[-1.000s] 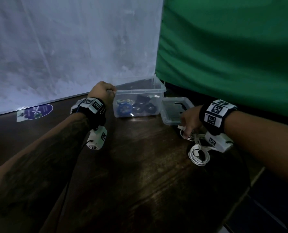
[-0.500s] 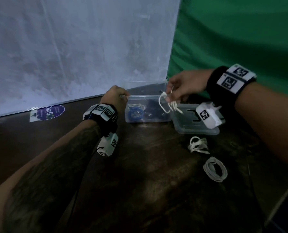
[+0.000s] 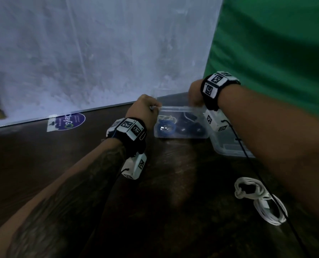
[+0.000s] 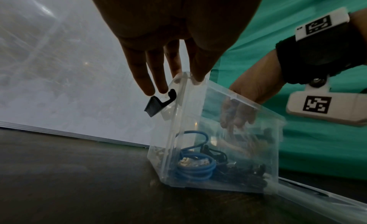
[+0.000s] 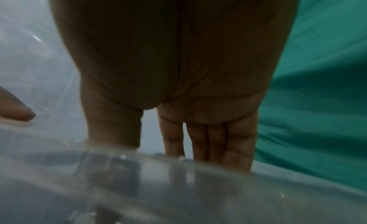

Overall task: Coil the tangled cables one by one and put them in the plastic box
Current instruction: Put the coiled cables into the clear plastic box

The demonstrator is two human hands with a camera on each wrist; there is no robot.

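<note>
Purple sticker (image 3: 69, 121) on table (image 3: 164, 211): seemingly "ClayGO"; small print illegible

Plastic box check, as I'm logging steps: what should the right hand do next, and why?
Probably lift the right hand out of the plastic box and reach for the white cables: its fingers are inside the box, the left hand steadies the rim, and those cables lie outside.

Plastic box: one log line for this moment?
left hand holds plastic box rim | right hand fingers inside box | white cables on table
</note>
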